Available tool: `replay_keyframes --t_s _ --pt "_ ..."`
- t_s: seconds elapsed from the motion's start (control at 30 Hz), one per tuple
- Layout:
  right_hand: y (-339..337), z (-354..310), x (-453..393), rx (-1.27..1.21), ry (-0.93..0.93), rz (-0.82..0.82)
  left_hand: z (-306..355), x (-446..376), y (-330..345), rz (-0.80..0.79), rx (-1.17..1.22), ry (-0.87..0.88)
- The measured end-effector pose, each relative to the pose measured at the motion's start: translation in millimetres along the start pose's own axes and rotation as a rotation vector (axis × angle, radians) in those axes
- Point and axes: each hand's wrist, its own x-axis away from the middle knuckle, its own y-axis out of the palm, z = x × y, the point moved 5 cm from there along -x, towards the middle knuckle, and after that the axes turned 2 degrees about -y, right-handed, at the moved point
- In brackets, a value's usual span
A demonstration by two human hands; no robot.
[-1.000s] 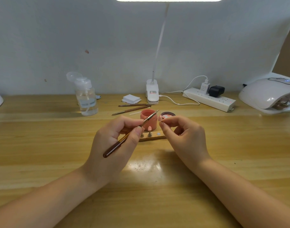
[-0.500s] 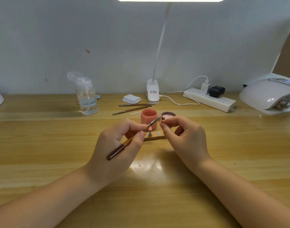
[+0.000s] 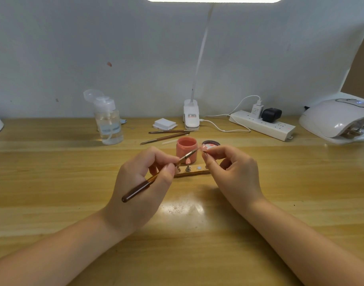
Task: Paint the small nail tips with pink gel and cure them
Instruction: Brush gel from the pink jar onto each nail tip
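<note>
Pale wall and a bright overhead lamp back a wooden table, where the open pink gel jar serves as landmark. Just right of the jar lies its lid; just in front of it sits a wooden strip holder with small stands, one carrying an already pink nail tip. Behind the jar lie two spare brushes, and far to its right stands the curing lamp.

The left hand has its fingers closed round a brush, the bristle end angled up toward the right. The right hand pinches a small nail tip between thumb and forefinger, just right of the jar's rim, with the bristles touching or nearly touching it.

The step in hand looks like coating this tip. To do it well, I judge the pinch should stay at the tip's edge or stand, clear of the painted face; strokes should be light and run one way along the tip, with little gel loaded so none pools at the edges. Resting both wrists on the table would steady the work.
</note>
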Motion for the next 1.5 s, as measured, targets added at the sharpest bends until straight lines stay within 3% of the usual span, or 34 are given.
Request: replay_keyframes --t_s 0.33,0.5,0.73,1.07,1.37,1.5 --pt "1.0 0.2 0.6 -0.059 0.016 -0.001 -7.8 1.6 2.2 0.008 0.187 -0.137" --pt "1.2 1.6 1.5 -0.084 0.062 0.009 -7.8 1.9 5.7 -0.033 0.148 -0.152" --pt "0.0 3.7 -0.5 -0.102 0.143 -0.014 -12.2 -1.2 -6.5 0.127 0.121 -0.149" --pt "16.9 10.2 -3.8 0.472 0.203 -0.251 -17.0 -4.9 -8.0 0.114 -0.062 -0.042" --pt "1.0 7.8 -4.3 0.694 0.153 -0.332 -20.1 -3.9 -8.1 0.087 -0.123 0.006" --pt "-17.6 29.0 -16.1 0.754 0.256 -0.407 -19.6 -2.9 -7.2 0.070 -0.159 0.035"
